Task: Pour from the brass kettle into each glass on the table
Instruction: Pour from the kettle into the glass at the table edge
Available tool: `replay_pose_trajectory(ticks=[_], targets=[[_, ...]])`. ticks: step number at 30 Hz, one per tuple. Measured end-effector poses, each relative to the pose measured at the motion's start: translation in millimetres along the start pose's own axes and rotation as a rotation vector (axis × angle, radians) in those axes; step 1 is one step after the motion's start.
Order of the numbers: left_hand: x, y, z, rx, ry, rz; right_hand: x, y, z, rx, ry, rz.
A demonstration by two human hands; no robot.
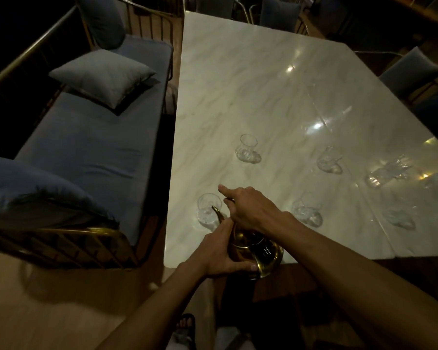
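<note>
The brass kettle [253, 251] was held over the near edge of the marble table [263, 84], its spout reaching the near-left glass [208, 210]. It was cupped from below by the left hand [218, 256] and gripped from above by the right hand [248, 210], forefinger extended. Five other glasses stood beyond.

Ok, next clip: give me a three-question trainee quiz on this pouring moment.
1. True or false: the brass kettle is held in both hands.
2. Which glass is the spout at? A) near-left glass B) far-left glass C) one at the right edge
3. Fill in: the right hand is on top of the kettle; the left hand steadies its ____.

Key: 1 true; 2 A; 3 body (side).
</note>
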State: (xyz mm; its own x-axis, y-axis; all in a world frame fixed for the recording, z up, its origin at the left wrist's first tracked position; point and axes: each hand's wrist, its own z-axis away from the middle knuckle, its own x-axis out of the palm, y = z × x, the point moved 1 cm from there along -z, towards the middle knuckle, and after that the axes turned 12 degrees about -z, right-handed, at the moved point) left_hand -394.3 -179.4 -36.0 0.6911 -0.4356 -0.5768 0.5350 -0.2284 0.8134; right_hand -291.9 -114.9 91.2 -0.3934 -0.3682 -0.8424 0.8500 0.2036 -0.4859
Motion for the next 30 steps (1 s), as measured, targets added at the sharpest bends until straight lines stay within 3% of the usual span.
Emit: replay_pose_trajectory(ticks=[30], targets=[[1.1, 3.4, 2.6, 0.017, -0.013, 0.008, -5.8, -6.8, 10.3, 0.030, 0.006, 0.010]])
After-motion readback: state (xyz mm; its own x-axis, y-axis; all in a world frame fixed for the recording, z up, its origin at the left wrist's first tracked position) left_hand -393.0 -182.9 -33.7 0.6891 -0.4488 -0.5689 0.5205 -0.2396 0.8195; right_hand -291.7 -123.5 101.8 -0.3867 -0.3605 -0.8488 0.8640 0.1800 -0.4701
